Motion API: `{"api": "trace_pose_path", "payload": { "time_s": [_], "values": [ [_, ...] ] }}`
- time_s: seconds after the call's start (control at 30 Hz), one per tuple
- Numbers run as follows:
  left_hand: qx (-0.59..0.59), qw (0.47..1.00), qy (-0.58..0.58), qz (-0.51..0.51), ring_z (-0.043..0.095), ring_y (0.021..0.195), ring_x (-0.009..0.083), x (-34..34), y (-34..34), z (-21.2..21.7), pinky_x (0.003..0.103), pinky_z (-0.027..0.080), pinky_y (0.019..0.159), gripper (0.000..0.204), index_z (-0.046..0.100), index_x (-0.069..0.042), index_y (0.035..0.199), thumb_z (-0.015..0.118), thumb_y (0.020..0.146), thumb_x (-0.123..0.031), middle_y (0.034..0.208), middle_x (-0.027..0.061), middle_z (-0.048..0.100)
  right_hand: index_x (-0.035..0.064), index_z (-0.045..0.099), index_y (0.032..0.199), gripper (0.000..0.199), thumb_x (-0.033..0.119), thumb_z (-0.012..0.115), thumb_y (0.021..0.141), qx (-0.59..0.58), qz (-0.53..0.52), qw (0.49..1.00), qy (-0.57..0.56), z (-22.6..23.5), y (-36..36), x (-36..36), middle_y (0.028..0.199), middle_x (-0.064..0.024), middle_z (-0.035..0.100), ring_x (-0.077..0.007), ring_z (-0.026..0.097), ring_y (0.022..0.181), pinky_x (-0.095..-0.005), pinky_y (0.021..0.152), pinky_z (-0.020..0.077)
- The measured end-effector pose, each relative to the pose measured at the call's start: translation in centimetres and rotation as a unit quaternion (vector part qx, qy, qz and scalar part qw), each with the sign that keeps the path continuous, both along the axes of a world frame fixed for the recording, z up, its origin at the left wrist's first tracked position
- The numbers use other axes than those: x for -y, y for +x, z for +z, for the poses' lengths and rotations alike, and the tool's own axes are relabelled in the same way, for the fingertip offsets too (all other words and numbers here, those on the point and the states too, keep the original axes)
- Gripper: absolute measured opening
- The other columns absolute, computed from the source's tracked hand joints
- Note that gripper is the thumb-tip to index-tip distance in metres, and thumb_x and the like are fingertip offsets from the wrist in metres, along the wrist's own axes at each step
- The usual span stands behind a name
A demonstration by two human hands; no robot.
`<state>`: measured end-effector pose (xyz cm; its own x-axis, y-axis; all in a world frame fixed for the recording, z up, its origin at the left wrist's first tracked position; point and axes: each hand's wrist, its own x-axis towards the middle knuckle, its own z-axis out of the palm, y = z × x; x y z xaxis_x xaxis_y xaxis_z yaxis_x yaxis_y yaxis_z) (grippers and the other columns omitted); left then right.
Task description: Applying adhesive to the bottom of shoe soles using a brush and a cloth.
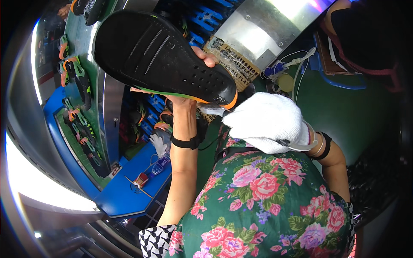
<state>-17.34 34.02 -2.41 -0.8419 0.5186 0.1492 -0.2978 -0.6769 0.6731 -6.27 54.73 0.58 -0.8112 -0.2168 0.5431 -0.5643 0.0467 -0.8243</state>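
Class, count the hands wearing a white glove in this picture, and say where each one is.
1: the right hand wears a white glove, at the toe of the black shoe sole. The left hand, bare, holds that sole from beneath. No other gloved hand shows.

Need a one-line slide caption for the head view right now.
Left hand holds a black shoe sole up, while the right hand, in a white glove, works at its orange-edged tip.

Behind the black shoe sole [163, 56], most of the left hand [185, 101] is hidden, so its grip can only be guessed. The white cloth [269, 120] below the sole's toe covers the right hand.
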Motion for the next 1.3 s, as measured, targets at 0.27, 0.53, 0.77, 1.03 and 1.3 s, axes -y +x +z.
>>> {"api": "trace_pose_path", "payload": {
  "time_s": [0.27,0.53,0.77,1.03,1.3],
  "values": [
    [0.029,0.997,0.073,-0.003,0.064,0.104,0.0311,-0.9,-0.2,-0.7,0.047,0.05,0.102,0.105,0.055,0.009,0.122,0.05,0.081,-0.088,0.109,0.018,0.061,0.0138,0.078,0.103,0.031,0.005,0.082,0.074,-0.002,-0.015,1.0,0.003,0.7,-0.2,-0.9,0.104,-0.0046,0.077,-0.0228,0.072,0.084,-0.0334,0.072,0.0591],
    [0.061,0.994,0.089,-0.029,0.062,0.108,0.0312,-1.2,0.1,-1.0,0.045,0.056,0.096,0.092,0.053,0.007,0.125,0.057,0.088,-0.077,0.114,0.0175,0.061,0.0145,0.079,0.102,0.028,0.006,0.08,0.075,0.002,-0.019,1.0,-0.013,0.9,0.1,-0.6,0.103,-0.0043,0.077,-0.024,0.073,0.087,-0.0342,0.073,0.0589],
    [0.073,0.992,0.095,-0.027,0.062,0.109,0.0315,-2.0,0.3,-1.0,0.045,0.056,0.097,0.086,0.053,0.007,0.124,0.061,0.09,-0.071,0.112,0.0195,0.062,0.0149,0.08,0.099,0.024,0.006,0.08,0.076,0.026,-0.018,0.999,0.003,1.0,0.3,-1.3,0.103,-0.0046,0.077,-0.0223,0.073,0.087,-0.0329,0.075,0.0587],
    [-0.009,0.998,0.058,0.011,0.067,0.096,0.0292,-1.0,-0.2,-2.9,0.043,0.048,0.093,0.077,0.061,0.002,0.119,0.055,0.093,-0.07,0.111,0.0182,0.066,0.004,0.076,0.088,0.021,-0.003,0.08,0.069,0.085,-0.038,0.996,-0.014,0.8,0.2,-3.2,0.096,-0.0137,0.077,-0.0286,0.074,0.086,-0.0362,0.073,0.0571],
    [-0.087,0.996,0.024,0.0,0.069,0.092,0.0301,-2.3,-0.4,-1.7,0.045,0.051,0.092,0.068,0.063,0.006,0.112,0.064,0.093,-0.059,0.098,0.0167,0.069,0.007,0.077,0.087,0.022,-0.002,0.08,0.068,0.048,-0.036,0.998,0.014,0.7,0.9,-3.2,0.097,-0.0106,0.077,-0.0268,0.074,0.086,-0.0357,0.073,0.0574]
  ]
}}
